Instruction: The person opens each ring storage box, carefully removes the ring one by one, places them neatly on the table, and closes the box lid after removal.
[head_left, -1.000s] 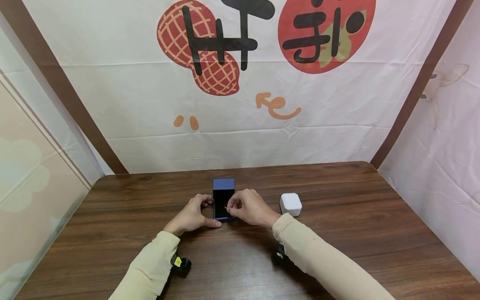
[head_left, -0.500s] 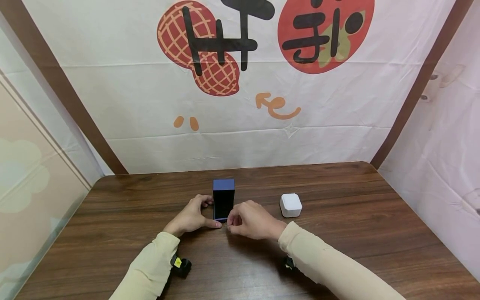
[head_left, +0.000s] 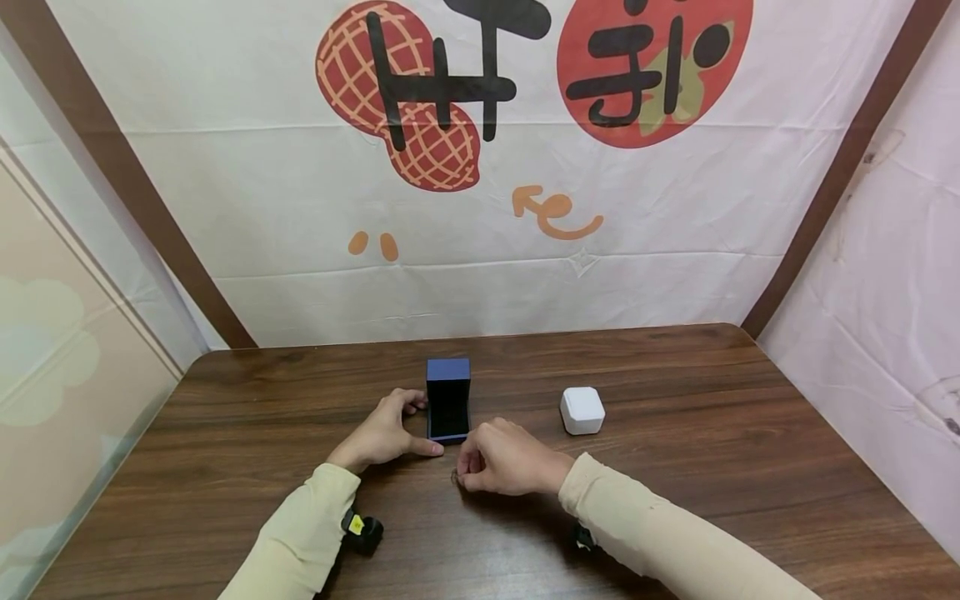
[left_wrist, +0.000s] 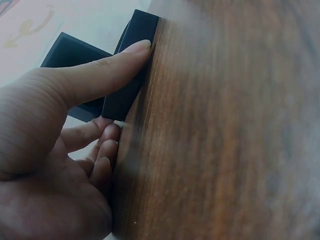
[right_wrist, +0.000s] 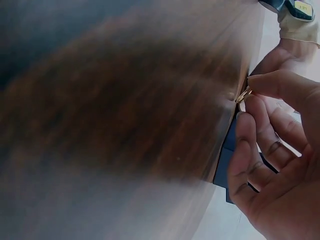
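A blue ring box (head_left: 448,370) with a black lining stands with its lid up on the table. My left hand (head_left: 381,432) steadies it, the thumb along its front edge and the fingers at its left side. In the left wrist view the thumb lies across the dark base of the box (left_wrist: 131,67). Just in front of the box, my right hand (head_left: 510,458) is low over the wood. Between its thumb and index finger it pinches a small gold ring (right_wrist: 243,94), which is barely visible in the head view.
A small white box (head_left: 582,410) with rounded corners sits on the brown wooden table (head_left: 675,400), right of the ring box. Behind the table hangs a white printed cloth (head_left: 480,292).
My right hand has drawn the ring out of the blue box and moved it toward me, down to the table in front. The left hand and both boxes have stayed put.
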